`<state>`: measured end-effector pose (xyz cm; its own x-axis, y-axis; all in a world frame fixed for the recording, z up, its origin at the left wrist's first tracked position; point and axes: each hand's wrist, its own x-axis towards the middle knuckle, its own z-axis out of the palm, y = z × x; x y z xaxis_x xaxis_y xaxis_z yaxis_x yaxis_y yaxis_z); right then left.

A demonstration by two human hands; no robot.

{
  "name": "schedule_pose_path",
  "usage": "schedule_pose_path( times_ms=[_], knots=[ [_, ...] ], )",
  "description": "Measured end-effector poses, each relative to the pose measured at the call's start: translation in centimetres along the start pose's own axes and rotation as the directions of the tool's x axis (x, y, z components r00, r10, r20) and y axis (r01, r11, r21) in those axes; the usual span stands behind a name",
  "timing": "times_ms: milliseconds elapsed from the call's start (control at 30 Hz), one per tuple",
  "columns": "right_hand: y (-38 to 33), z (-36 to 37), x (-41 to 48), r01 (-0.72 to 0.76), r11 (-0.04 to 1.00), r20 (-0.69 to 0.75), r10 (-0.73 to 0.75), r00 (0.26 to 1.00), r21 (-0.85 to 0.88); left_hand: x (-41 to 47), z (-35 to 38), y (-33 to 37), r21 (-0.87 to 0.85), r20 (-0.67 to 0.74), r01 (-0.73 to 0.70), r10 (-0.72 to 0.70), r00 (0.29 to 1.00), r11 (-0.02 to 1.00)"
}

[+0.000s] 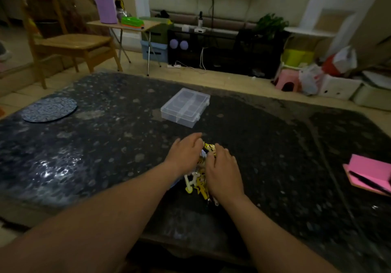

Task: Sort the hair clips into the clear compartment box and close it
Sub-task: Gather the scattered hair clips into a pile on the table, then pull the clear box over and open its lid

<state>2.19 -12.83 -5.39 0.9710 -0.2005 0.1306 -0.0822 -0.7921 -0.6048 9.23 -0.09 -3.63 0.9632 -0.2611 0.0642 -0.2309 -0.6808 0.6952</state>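
Both hands are down at the hair clips [197, 185], a small yellow and white heap on the near part of the surface [275, 146]. The left hand [186, 154] lies over the heap with its fingers mostly straight, and I see nothing held in it. The right hand [224, 171] has its fingers bent down into the clips. I cannot tell if it is pinching one.

The clear compartment box [185, 107] sits farther away, near the middle of the surface and well apart from the heap. Its lid looks shut, and I see no clips inside.

The clips look tangled. I think it is best to hold the heap down with one hand and pull out one clip at a time with the other. The box will need opening first, probably by the little catches on its near right side. Sliding it closer would help too.

The surface is dark and speckled, and shiny on the left. A round patterned mat [49, 109] lies at the far left. A pink notepad [372, 167] with a dark pen [368, 183] on it lies at the right edge. Farther off in the room are a wooden chair [69, 44], a small folding table [124, 26] and a pink stool [287, 82] on the floor.
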Motion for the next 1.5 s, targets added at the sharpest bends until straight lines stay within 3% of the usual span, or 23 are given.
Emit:
schedule_pose_path(
  times_ms=[67,167,267,333,433,500,567,733,867,967,1033,1167,1300,1367,1433,1500],
  knots=[
    [-1.2,0.2,0.9,-0.007,0.998,-0.016,0.008,1.000,0.070,0.2,0.4,0.1,-0.063,0.022,-0.014,0.015,1.000,0.998],
    [-2.2,-0.3,2.6,-0.111,0.968,-0.031,0.121,0.992,0.226,0.3,0.1,-0.3,-0.314,-0.061,0.006,-0.026,0.998,0.950],
    [-1.6,-1.8,6.6,-0.179,0.952,-0.030,0.192,0.981,0.248,2.2,-1.7,-1.3,-0.299,-0.273,-0.003,-0.083,0.958,0.954],
    [-1.1,-2.8,10.3,-0.242,0.953,0.027,0.241,0.970,0.180,4.9,-2.8,-2.4,-0.326,-0.381,0.123,-0.249,0.890,0.937],
    [-0.7,-2.8,15.7,-0.272,0.955,0.078,0.264,0.961,0.118,9.0,-3.5,-3.2,-0.347,-0.382,0.383,-0.503,0.775,0.856],
    [-0.6,-2.4,18.6,-0.267,0.954,0.071,0.259,0.963,0.134,11.2,-3.6,-3.0,-0.253,-0.379,0.508,-0.567,0.731,0.823],
    [-0.2,-2.4,20.8,-0.264,0.951,0.058,0.258,0.964,0.158,13.5,-3.4,-3.1,-0.190,-0.367,0.527,-0.558,0.744,0.828],
    [3.1,-4.0,22.9,-0.324,0.914,-0.094,0.355,0.930,0.246,16.6,-1.8,-2.6,-0.113,-0.159,0.352,-0.366,0.917,0.929],
    [6.5,-5.3,19.6,-0.308,0.911,-0.179,0.363,0.914,0.276,14.9,-1.1,0.1,-0.165,0.001,0.218,-0.221,0.975,0.962],
    [9.1,-7.2,15.5,-0.317,0.902,-0.252,0.393,0.884,0.293,13.0,-0.4,2.4,-0.152,0.129,0.156,-0.137,0.982,0.976],
    [10.1,-8.8,13.5,-0.332,0.902,-0.226,0.396,0.890,0.276,11.5,0.0,3.6,-0.117,0.183,0.135,-0.112,0.977,0.984],
    [10.1,-12.1,10.5,-0.371,0.901,-0.073,0.396,0.915,0.225,8.5,0.3,4.7,-0.003,0.184,0.118,-0.115,0.976,0.993],
    [10.5,-13.8,6.8,-0.407,0.868,0.081,0.401,0.912,0.286,6.1,-0.3,4.6,0.060,0.207,0.087,-0.098,0.973,0.994],
    [11.1,-13.7,4.9,-0.356,0.902,0.128,0.334,0.934,0.243,5.5,-0.5,5.0,0.229,0.261,-0.012,-0.050,0.964,0.973],
    [11.6,-13.3,4.1,-0.270,0.947,0.120,0.251,0.960,0.174,5.0,-0.1,5.5,0.451,0.300,-0.132,-0.011,0.954,0.883],
    [12.2,-13.1,4.3,-0.211,0.967,0.085,0.200,0.976,0.146,4.6,0.6,6.0,0.550,0.276,-0.167,0.011,0.961,0.818]
  ],
)
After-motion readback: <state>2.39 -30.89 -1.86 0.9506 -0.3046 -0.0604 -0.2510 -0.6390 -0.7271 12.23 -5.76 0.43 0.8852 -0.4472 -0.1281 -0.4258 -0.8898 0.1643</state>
